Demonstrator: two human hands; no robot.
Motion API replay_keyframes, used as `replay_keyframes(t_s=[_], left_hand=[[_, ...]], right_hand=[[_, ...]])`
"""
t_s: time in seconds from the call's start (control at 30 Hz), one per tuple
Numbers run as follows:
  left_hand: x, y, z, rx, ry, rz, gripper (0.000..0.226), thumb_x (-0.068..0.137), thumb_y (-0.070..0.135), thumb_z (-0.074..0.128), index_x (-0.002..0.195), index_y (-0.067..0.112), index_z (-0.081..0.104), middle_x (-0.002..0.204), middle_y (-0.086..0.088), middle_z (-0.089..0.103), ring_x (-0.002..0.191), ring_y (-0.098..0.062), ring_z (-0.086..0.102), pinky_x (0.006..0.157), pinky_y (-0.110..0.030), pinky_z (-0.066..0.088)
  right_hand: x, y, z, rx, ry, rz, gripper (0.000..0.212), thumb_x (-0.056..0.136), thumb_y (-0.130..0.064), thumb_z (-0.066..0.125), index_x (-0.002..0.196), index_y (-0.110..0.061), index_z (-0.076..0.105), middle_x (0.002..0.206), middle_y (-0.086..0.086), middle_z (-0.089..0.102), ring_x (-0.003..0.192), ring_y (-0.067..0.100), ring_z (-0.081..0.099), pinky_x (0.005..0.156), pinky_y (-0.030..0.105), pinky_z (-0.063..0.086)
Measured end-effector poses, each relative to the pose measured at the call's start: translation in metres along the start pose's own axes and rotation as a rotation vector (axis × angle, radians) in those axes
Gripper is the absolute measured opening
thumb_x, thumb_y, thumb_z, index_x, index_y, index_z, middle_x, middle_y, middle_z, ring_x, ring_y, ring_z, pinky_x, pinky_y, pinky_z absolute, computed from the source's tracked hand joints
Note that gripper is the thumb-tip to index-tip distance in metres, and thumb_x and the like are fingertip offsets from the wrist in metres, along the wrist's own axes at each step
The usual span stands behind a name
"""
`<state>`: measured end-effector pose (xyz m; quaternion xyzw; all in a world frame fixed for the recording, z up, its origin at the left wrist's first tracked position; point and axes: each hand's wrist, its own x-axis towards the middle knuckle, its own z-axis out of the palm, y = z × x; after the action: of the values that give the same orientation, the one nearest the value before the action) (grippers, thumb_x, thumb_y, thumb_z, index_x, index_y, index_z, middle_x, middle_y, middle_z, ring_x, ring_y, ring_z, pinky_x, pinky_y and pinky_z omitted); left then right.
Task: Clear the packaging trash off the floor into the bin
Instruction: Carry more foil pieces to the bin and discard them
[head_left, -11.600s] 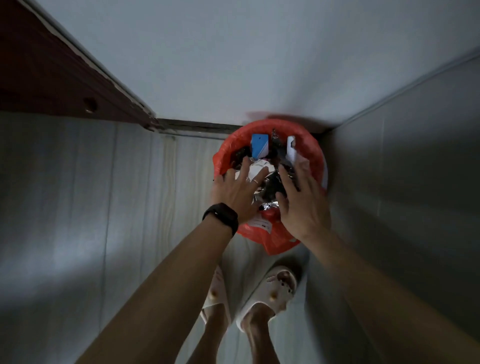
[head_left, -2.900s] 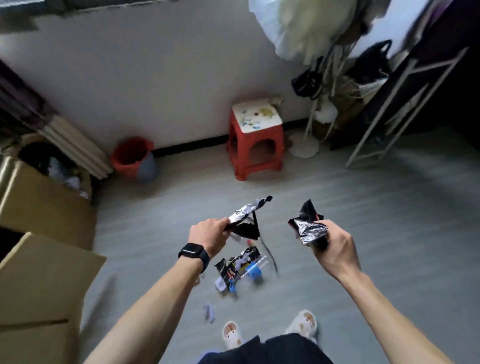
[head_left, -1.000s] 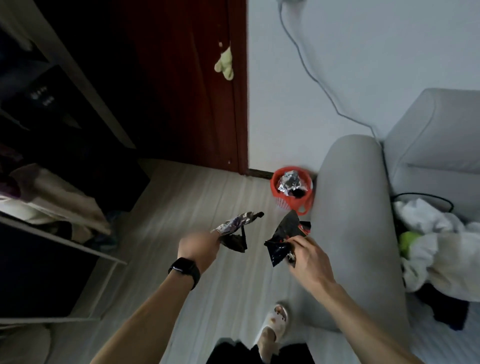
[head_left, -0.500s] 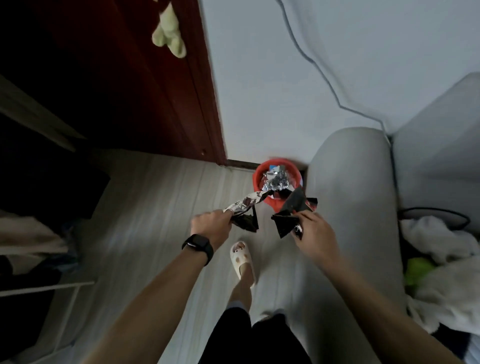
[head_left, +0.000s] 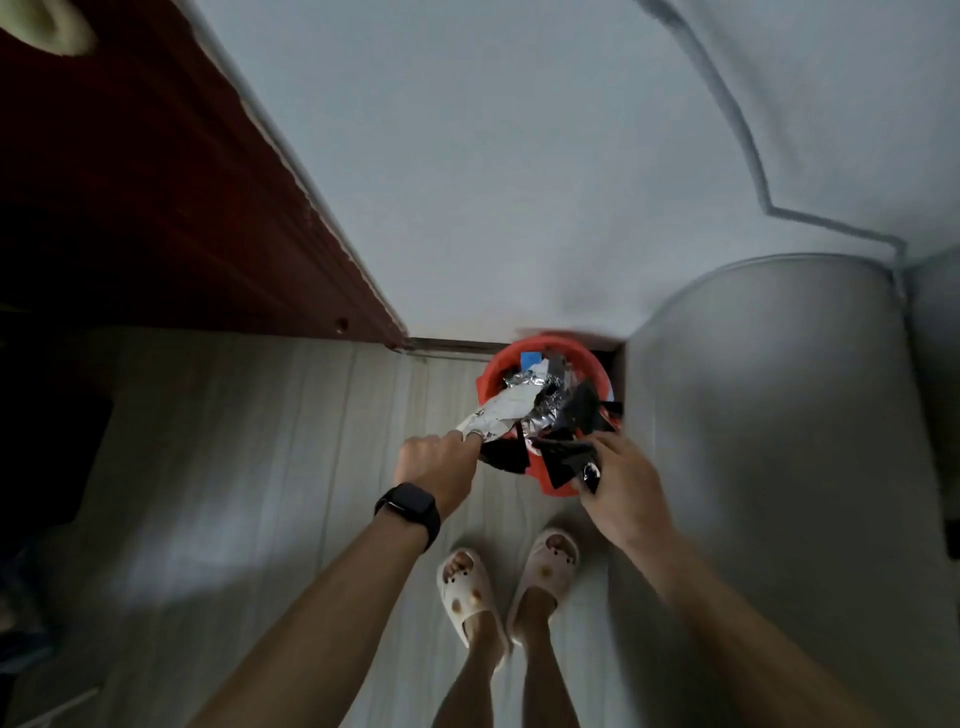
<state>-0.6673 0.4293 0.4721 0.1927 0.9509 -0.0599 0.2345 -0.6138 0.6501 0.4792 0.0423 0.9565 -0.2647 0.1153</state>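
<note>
The left hand (head_left: 439, 462) is gripping a silver foil wrapper (head_left: 501, 415) in a closed fist. The wrapper's long axis is running up and to the right, and its far end is pointing over the rim of the red bin (head_left: 488, 376). The right hand (head_left: 623, 493) is pinching a crumpled black wrapper (head_left: 563, 460) at the bin's near edge. That is two held wrappers and one bin, heaped with foil and black scraps. The bin is sitting in the corner between the wall (head_left: 493, 156) and a grey sofa arm (head_left: 779, 415), which is crowding its right side. Two pale slippers (head_left: 467, 592) are standing near it.
</note>
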Motion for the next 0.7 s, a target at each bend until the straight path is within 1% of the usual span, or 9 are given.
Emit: replay_keyframes(t_s=[0.1, 0.17, 0.23, 0.3, 0.37, 0.47, 0.57, 0.63, 0.7], left_hand=[[0.061, 0.011, 0.048, 0.065, 0.008, 0.025, 0.036, 0.096, 0.013, 0.043, 0.128, 0.027, 0.05, 0.107, 0.001, 0.067, 0.094, -0.026, 0.064, 0.074, -0.036, 0.04], [0.097, 0.021, 0.079, 0.102, 0.022, 0.06, 0.036, 0.094, 0.012, 0.044, 0.126, 0.026, 0.054, 0.106, 0.0, 0.068, 0.099, -0.028, 0.06, 0.085, -0.038, 0.037], [0.13, 0.028, 0.109, 0.093, 0.047, 0.11, 0.029, 0.094, 0.013, 0.046, 0.115, 0.026, 0.061, 0.102, -0.001, 0.067, 0.101, -0.028, 0.055, 0.087, -0.039, 0.036], [0.167, 0.035, 0.141, 0.088, 0.131, 0.174, 0.017, 0.088, 0.019, 0.058, 0.097, 0.027, 0.07, 0.103, -0.002, 0.065, 0.097, -0.027, 0.056, 0.086, -0.039, 0.041], [0.201, 0.039, 0.171, 0.065, 0.18, 0.221, 0.008, 0.073, 0.022, 0.075, 0.078, 0.028, 0.074, 0.118, -0.006, 0.063, 0.099, -0.03, 0.06, 0.084, -0.04, 0.05], [0.237, 0.047, 0.21, -0.022, 0.118, 0.268, 0.018, 0.064, 0.019, 0.081, 0.081, 0.025, 0.078, 0.136, -0.012, 0.056, 0.114, -0.041, 0.059, 0.089, -0.049, 0.053], [0.26, 0.054, 0.242, -0.016, 0.148, 0.365, 0.008, 0.076, 0.019, 0.071, 0.081, 0.022, 0.075, 0.136, -0.017, 0.056, 0.116, -0.047, 0.057, 0.09, -0.053, 0.052], [0.272, 0.059, 0.255, -0.034, 0.114, 0.376, 0.027, 0.083, 0.023, 0.047, 0.082, 0.022, 0.074, 0.13, -0.016, 0.061, 0.111, -0.043, 0.061, 0.089, -0.051, 0.053], [0.283, 0.061, 0.264, -0.077, 0.12, 0.376, 0.043, 0.079, 0.024, 0.033, 0.09, 0.023, 0.075, 0.122, -0.014, 0.066, 0.104, -0.039, 0.066, 0.082, -0.046, 0.058]], right_hand=[[0.045, 0.04, 0.046, 0.046, 0.044, -0.021, 0.045, 0.064, -0.01, 0.085, 0.107, -0.01, 0.072, 0.109, 0.007, 0.069, 0.105, 0.028, 0.064, 0.092, 0.029, 0.045], [0.074, 0.068, 0.08, 0.067, 0.046, -0.039, 0.045, 0.064, -0.007, 0.084, 0.107, -0.009, 0.071, 0.112, 0.007, 0.068, 0.115, 0.028, 0.061, 0.099, 0.036, 0.046], [0.101, 0.092, 0.11, 0.066, 0.007, -0.064, 0.043, 0.064, -0.004, 0.081, 0.106, -0.009, 0.071, 0.114, 0.006, 0.068, 0.125, 0.028, 0.054, 0.105, 0.044, 0.045], [0.126, 0.119, 0.142, 0.02, -0.041, -0.097, 0.041, 0.065, -0.007, 0.081, 0.105, -0.011, 0.07, 0.11, 0.003, 0.069, 0.127, 0.03, 0.051, 0.104, 0.049, 0.045], [0.146, 0.144, 0.168, -0.099, -0.106, -0.117, 0.043, 0.066, -0.012, 0.081, 0.107, -0.013, 0.068, 0.109, 0.0, 0.069, 0.127, 0.031, 0.05, 0.103, 0.049, 0.044], [0.172, 0.174, 0.203, -0.316, -0.248, -0.136, 0.045, 0.061, -0.018, 0.082, 0.103, -0.017, 0.067, 0.106, -0.001, 0.069, 0.12, 0.033, 0.053, 0.098, 0.054, 0.045], [0.189, 0.186, 0.232, -0.471, -0.327, -0.131, 0.047, 0.051, -0.019, 0.085, 0.096, -0.016, 0.07, 0.091, 0.002, 0.068, 0.1, 0.037, 0.059, 0.085, 0.056, 0.051], [0.197, 0.183, 0.246, -0.575, -0.307, -0.128, 0.032, 0.055, -0.015, 0.081, 0.085, -0.017, 0.071, 0.079, 0.0, 0.066, 0.089, 0.036, 0.061, 0.077, 0.052, 0.052], [0.205, 0.181, 0.255, -0.63, -0.28, -0.104, 0.017, 0.062, -0.013, 0.074, 0.079, -0.016, 0.072, 0.074, 0.001, 0.066, 0.085, 0.036, 0.062, 0.078, 0.055, 0.051]])
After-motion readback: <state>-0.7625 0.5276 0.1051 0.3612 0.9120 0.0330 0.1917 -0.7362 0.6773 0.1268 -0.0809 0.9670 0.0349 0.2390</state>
